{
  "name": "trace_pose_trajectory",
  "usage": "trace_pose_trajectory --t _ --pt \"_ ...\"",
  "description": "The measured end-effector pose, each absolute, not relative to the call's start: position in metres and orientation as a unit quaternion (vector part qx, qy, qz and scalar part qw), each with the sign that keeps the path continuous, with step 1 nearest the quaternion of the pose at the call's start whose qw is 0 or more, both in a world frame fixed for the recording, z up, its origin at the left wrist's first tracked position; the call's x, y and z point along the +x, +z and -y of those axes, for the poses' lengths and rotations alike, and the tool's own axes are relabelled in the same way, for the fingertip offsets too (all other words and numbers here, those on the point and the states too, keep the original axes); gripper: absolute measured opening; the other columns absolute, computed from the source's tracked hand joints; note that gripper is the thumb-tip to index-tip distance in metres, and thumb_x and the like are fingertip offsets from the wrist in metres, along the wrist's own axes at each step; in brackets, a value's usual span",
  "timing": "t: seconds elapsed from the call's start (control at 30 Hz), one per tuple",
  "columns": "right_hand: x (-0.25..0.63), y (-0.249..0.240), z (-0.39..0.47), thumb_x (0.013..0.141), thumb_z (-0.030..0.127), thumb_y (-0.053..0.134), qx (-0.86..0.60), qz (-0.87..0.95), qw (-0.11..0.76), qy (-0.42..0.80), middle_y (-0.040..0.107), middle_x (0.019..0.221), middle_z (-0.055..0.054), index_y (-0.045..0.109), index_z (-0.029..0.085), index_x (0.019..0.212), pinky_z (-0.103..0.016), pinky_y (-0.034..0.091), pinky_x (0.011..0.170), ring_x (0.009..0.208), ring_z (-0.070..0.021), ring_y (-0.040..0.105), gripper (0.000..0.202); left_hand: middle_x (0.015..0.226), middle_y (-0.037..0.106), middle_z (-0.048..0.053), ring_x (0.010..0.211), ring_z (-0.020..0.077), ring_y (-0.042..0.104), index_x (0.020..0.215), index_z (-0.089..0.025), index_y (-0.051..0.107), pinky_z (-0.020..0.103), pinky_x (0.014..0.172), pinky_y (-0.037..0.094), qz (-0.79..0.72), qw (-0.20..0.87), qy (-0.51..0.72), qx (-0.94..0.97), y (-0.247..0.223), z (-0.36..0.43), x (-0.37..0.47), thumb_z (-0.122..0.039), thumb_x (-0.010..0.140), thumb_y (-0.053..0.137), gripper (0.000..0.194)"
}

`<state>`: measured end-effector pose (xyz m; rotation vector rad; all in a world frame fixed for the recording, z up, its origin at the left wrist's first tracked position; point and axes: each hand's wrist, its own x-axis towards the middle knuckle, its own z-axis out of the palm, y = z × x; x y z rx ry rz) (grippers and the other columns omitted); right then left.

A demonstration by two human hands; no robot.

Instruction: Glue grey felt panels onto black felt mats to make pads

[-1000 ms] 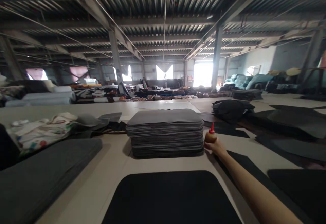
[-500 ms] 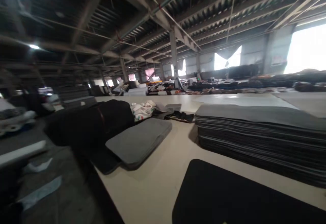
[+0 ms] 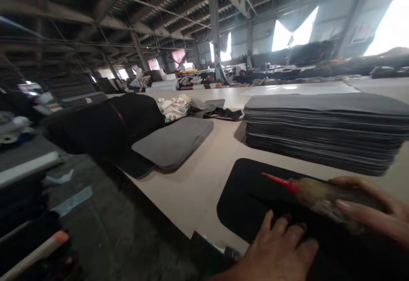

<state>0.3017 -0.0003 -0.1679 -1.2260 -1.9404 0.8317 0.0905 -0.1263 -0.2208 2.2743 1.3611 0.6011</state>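
A black mat (image 3: 238, 195) with rounded corners lies flat on the table in front of me. My left hand (image 3: 279, 249) rests on it near the front edge, fingers spread and palm down. Above the mat, my right hand (image 3: 380, 210) is wrapped round a squeeze bottle (image 3: 319, 193). The bottle is cloudy and brownish, with a long red nozzle (image 3: 276, 178) that points left over the mat. Its back part is covered by my fingers and smeared by motion.
Behind the mat stands a tall stack of grey-topped mats (image 3: 322, 136). Farther left lie a lower pile of grey mats (image 3: 175, 140), a black roll (image 3: 102, 121) and a patterned cloth (image 3: 175, 107). The table's left edge (image 3: 159, 210) drops to the floor, where several rolls lie.
Both my hands have come into view over the black mat, the right one with the squeeze bottle. My view has tilted down, so the table shows higher up.
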Motion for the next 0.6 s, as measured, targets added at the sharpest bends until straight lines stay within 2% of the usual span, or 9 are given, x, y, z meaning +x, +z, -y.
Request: trace_pose_trajectory --t 0.07,0.17,0.23,0.33,0.43,0.5,0.6 --pt "0.289 -0.161 0.004 0.090 0.053 0.062 -0.462 0.734 0.305 0.393 0.073 0.102 -0.013 0.065 0.033 0.115 -0.033 0.058 0.063 0.085 -0.0286 0.072 0.032 0.161 0.034 0.012 0.152 0.0338 0.019 0.151 -0.021 0.036 0.059 0.124 0.007 -0.492 0.214 0.225 0.813 -0.207 0.132 0.089 -0.064 0.091 0.052 0.076" --pt "0.261 -0.152 0.015 0.080 0.061 0.067 -0.420 0.750 0.279 0.428 0.074 0.102 -0.009 0.065 0.030 0.113 -0.032 0.061 0.063 0.087 -0.0310 0.072 0.046 0.169 0.010 0.008 0.154 0.0326 0.008 0.157 -0.023 0.021 0.054 0.126 0.005 -0.484 0.211 0.255 0.810 -0.192 0.135 0.090 -0.057 0.094 0.054 0.079" --pt "0.244 -0.149 0.024 0.077 0.061 0.066 -0.393 0.776 0.268 0.414 0.074 0.099 -0.006 0.065 0.027 0.110 -0.032 0.061 0.065 0.087 -0.0300 0.072 0.048 0.169 0.004 0.006 0.154 0.0340 0.012 0.159 -0.025 0.013 0.051 0.126 0.008 -0.477 0.216 0.276 0.806 -0.189 0.136 0.092 -0.053 0.092 0.060 0.086" --pt "0.225 -0.150 0.034 0.082 0.055 0.064 -0.363 0.810 0.245 0.390 0.073 0.098 -0.003 0.065 0.025 0.109 -0.030 0.059 0.070 0.087 -0.0261 0.070 0.041 0.167 0.021 0.002 0.149 0.0330 0.027 0.158 -0.032 0.013 0.045 0.124 0.022 -0.469 0.238 0.311 0.792 -0.189 0.135 0.093 -0.044 0.090 0.067 0.088" --pt "0.213 -0.153 0.039 0.085 0.049 0.060 -0.336 0.830 0.222 0.386 0.072 0.097 -0.002 0.065 0.024 0.108 -0.029 0.056 0.072 0.087 -0.0239 0.069 0.034 0.160 0.037 0.000 0.142 0.0336 0.041 0.157 -0.037 0.016 0.044 0.118 0.034 -0.467 0.261 0.326 0.780 -0.193 0.136 0.093 -0.045 0.089 0.066 0.085" --pt "0.207 -0.153 0.040 0.086 0.046 0.059 -0.324 0.839 0.215 0.380 0.072 0.098 -0.002 0.066 0.024 0.107 -0.030 0.055 0.075 0.090 -0.0241 0.068 0.031 0.158 0.041 0.000 0.139 0.0358 0.043 0.157 -0.037 0.020 0.047 0.115 0.039 -0.474 0.262 0.319 0.778 -0.196 0.137 0.092 -0.049 0.089 0.065 0.081" --pt "0.201 -0.151 0.041 0.085 0.043 0.059 -0.319 0.844 0.216 0.374 0.071 0.099 -0.003 0.066 0.024 0.105 -0.031 0.053 0.078 0.092 -0.0244 0.067 0.029 0.156 0.043 0.001 0.139 0.0364 0.043 0.155 -0.034 0.028 0.047 0.115 0.040 -0.485 0.250 0.310 0.778 -0.201 0.137 0.092 -0.050 0.089 0.063 0.076"
